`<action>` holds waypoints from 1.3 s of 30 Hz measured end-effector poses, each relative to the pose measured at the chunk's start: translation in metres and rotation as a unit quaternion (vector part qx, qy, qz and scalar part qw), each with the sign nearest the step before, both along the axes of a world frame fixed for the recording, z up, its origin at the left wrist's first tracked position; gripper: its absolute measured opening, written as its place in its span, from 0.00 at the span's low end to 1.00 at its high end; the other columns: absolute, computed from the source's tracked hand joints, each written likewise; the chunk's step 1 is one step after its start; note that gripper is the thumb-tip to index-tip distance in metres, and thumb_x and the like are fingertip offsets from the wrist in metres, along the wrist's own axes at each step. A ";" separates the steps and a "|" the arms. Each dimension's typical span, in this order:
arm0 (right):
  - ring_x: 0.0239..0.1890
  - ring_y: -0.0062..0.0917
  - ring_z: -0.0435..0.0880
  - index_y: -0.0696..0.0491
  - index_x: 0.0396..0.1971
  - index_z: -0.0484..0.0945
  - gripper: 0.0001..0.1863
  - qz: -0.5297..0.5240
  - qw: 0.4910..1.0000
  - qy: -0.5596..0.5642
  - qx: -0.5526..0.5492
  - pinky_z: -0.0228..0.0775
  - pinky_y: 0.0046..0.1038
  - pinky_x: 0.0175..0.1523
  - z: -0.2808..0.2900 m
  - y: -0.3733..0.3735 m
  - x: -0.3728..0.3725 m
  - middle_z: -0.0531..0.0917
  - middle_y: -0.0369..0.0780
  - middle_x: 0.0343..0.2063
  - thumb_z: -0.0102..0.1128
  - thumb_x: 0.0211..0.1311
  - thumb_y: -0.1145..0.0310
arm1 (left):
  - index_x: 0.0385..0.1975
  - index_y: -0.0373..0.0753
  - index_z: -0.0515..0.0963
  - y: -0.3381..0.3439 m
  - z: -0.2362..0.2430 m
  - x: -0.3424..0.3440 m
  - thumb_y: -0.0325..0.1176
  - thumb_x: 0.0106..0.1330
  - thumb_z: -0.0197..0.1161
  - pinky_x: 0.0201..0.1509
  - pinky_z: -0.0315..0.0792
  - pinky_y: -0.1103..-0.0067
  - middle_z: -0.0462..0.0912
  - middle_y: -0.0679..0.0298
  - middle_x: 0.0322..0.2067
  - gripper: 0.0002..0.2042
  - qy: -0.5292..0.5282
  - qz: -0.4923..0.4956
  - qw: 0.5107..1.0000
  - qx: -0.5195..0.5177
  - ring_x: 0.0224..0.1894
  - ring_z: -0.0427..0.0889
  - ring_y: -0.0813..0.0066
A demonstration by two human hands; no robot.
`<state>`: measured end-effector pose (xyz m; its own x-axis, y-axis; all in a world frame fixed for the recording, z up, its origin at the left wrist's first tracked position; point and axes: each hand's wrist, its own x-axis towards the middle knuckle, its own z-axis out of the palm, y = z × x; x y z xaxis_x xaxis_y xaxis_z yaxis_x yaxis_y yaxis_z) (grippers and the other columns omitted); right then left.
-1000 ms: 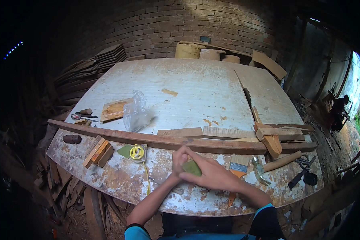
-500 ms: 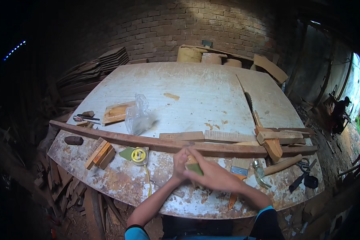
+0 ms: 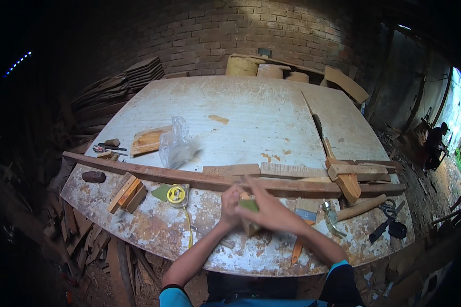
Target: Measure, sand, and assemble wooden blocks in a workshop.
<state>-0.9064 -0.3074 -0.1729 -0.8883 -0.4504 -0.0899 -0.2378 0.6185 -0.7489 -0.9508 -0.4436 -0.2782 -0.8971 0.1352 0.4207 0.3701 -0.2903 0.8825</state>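
In front of me at the table's near side, my left hand is closed around a small wooden block. A piece of green sandpaper lies against the top of the block. My right hand grips the sandpaper at the block, its fingers smeared by motion. Just beyond both hands runs a long wooden beam. Left of them are a yellow tape measure with its tape pulled out and another green piece.
To the right lie a paintbrush, a claw hammer, scissors and a handsaw. Several small blocks rest at left. A clear plastic bag and a flat board are beyond the beam.
My right hand has shifted slightly and its fingers have lifted outward over the block, blurred. The left hand keeps its hold. The tools have not moved.
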 end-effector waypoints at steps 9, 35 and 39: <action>0.70 0.43 0.47 0.61 0.67 0.33 0.48 0.082 0.996 0.025 0.031 0.45 0.34 0.70 0.001 0.003 0.002 0.46 0.56 0.68 0.37 0.64 0.39 | 0.25 0.35 0.69 0.011 0.003 -0.005 0.49 0.65 0.42 0.35 0.68 0.78 0.75 0.62 0.25 0.21 0.051 0.047 0.997 0.030 0.29 0.73 0.77; 0.46 0.48 0.76 0.52 0.69 0.41 0.43 0.062 0.961 0.257 0.082 0.77 0.36 0.41 -0.040 -0.006 0.008 0.52 0.56 0.63 0.38 0.64 0.39 | 0.33 0.35 0.72 0.011 -0.025 -0.025 0.56 0.63 0.46 0.36 0.71 0.78 0.76 0.65 0.29 0.25 -0.042 -0.063 0.994 0.078 0.32 0.76 0.76; 0.50 0.54 0.73 0.54 0.68 0.42 0.41 0.036 0.997 0.029 -0.066 0.76 0.43 0.45 -0.046 0.014 -0.016 0.50 0.57 0.63 0.36 0.66 0.40 | 0.33 0.35 0.71 0.009 -0.022 -0.010 0.57 0.63 0.45 0.36 0.71 0.79 0.75 0.65 0.29 0.26 -0.051 -0.034 0.997 0.052 0.32 0.75 0.78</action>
